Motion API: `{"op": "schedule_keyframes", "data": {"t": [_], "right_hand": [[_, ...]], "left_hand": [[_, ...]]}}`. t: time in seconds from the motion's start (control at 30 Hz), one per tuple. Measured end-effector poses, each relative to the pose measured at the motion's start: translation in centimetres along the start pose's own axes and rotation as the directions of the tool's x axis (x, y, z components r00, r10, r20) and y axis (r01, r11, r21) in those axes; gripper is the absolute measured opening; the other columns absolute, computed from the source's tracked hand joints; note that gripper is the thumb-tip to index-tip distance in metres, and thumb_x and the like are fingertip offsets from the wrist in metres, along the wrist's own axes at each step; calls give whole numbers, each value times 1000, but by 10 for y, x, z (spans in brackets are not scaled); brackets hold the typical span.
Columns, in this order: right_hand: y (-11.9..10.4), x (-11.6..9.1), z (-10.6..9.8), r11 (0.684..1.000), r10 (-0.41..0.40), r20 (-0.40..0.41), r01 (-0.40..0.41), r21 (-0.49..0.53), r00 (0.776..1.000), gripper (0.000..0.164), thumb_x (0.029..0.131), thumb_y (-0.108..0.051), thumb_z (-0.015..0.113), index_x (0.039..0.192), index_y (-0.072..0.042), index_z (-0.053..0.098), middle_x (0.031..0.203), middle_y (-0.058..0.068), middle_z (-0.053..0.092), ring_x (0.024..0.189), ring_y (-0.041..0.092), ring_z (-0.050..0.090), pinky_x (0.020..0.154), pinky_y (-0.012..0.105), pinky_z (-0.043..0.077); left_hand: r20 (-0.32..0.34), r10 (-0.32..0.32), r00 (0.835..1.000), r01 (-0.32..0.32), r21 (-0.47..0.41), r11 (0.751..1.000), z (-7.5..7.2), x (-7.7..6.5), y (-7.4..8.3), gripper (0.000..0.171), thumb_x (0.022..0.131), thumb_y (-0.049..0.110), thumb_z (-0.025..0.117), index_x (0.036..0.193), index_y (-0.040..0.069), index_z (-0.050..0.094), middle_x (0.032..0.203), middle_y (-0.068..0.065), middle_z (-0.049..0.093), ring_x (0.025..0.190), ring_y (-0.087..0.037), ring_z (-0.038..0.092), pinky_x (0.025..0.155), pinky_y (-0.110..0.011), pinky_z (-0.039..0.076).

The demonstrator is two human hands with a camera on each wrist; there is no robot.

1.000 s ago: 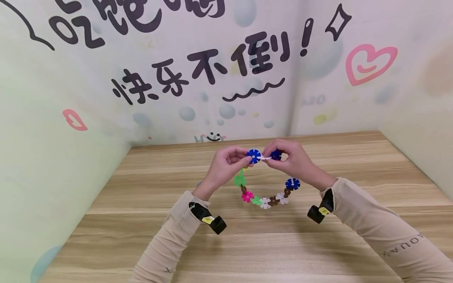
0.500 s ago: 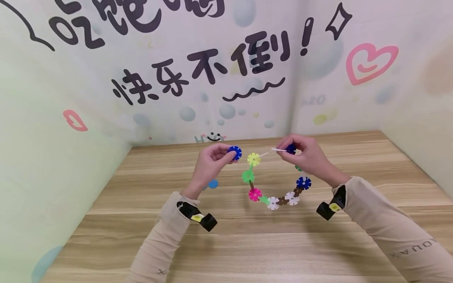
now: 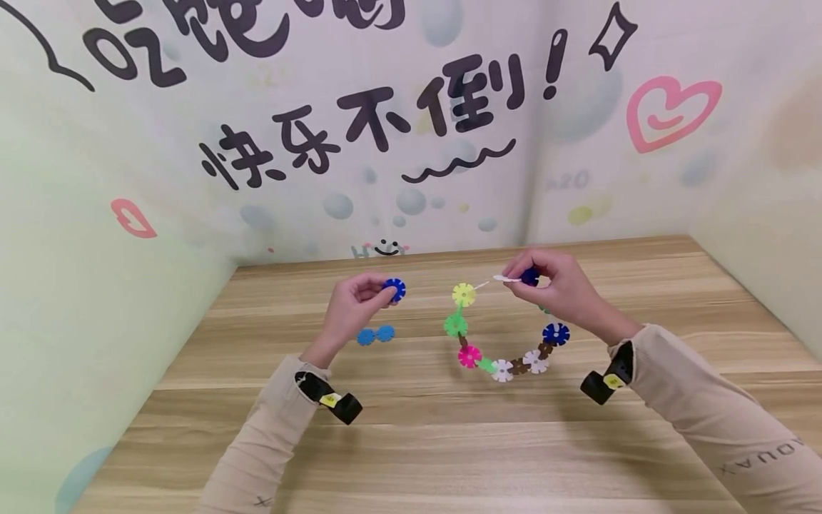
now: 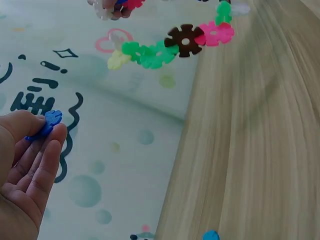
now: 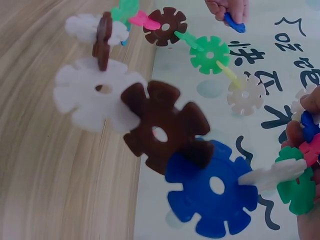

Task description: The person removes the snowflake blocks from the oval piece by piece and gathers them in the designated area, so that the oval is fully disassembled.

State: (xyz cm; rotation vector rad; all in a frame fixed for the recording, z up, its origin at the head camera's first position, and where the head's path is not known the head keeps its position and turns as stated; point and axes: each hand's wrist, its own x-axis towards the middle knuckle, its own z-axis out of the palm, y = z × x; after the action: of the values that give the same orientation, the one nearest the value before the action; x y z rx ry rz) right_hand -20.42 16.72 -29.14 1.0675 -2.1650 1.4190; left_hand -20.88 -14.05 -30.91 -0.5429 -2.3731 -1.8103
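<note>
My left hand (image 3: pixel 349 307) pinches a blue snowflake disc (image 3: pixel 394 290) between thumb and fingertips, apart from the chain. In the left wrist view, the blue in that hand looks layered; whether it is one disc or two I cannot tell. My right hand (image 3: pixel 559 285) grips a dark blue disc (image 3: pixel 530 276) near the chain's end, with a white disc (image 3: pixel 506 278) sticking out to its left. From it hangs a chain of interlocked discs in a U, including a brown disc (image 5: pixel 160 130) and a pink disc (image 3: pixel 470 357). A yellow disc (image 3: pixel 464 294) and a thin white one lie near its other, free end.
Two joined light-blue discs (image 3: pixel 375 335) lie on the wooden table (image 3: pixel 411 457), below and right of my left hand. A printed white backdrop (image 3: pixel 385 207) rises behind the table. Black wrist cameras (image 3: pixel 334 400) are strapped to both wrists.
My left hand has moved left, away from the right hand, with the blue disc. The right hand has shifted slightly right with the chain. The light-blue pair has come into full view.
</note>
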Motion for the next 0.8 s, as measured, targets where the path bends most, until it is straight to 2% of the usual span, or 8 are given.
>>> {"op": "schedule_keyframes", "data": {"t": [0.13,0.23,0.33,0.47,0.6,0.8], "right_hand": [[3,-3,-1,1000,0,13,0,-19,1000,16,74,11,63,77,-4,61,83,7,63,75,9,58,62,17,49],[4,-4,-2,999,2,16,-1,-38,1000,15,73,11,63,77,-3,61,83,8,63,75,8,58,62,16,49],[3,-4,-2,999,3,21,-2,-53,1000,15,73,12,64,77,-2,61,82,8,63,75,7,58,62,16,48],[-6,-3,-3,998,-8,27,9,-62,1000,11,73,12,63,76,1,60,81,10,63,73,8,57,59,15,47],[-19,-2,-2,998,-9,34,11,-67,999,7,75,10,62,75,4,59,80,13,63,71,9,57,58,15,46],[-25,-2,-3,996,-10,35,13,-85,999,11,73,14,61,75,3,59,80,14,62,71,8,57,57,15,46]], "left_hand": [[-20,-50,999,51,62,997,-11,-2,-14,21,82,5,61,97,-10,59,87,-22,63,66,-9,61,64,-23,52],[-50,-70,996,75,113,991,-20,-4,-26,21,82,6,62,97,-9,60,87,-21,63,68,-14,62,64,-25,52],[-81,-72,994,85,168,982,-28,-7,-36,21,83,8,62,96,-8,60,87,-19,63,73,-24,62,63,-22,52],[-106,-88,990,110,228,967,-36,-9,-48,21,83,9,62,95,-8,60,88,-19,62,77,-33,61,62,-18,50],[-114,-130,985,156,256,954,-43,-10,-62,22,82,7,62,95,-10,60,87,-21,62,75,-29,61,62,-22,51],[-127,-206,970,234,285,929,-52,-10,-82,20,82,6,62,94,-10,59,86,-19,62,71,-18,60,61,-18,49]]}}
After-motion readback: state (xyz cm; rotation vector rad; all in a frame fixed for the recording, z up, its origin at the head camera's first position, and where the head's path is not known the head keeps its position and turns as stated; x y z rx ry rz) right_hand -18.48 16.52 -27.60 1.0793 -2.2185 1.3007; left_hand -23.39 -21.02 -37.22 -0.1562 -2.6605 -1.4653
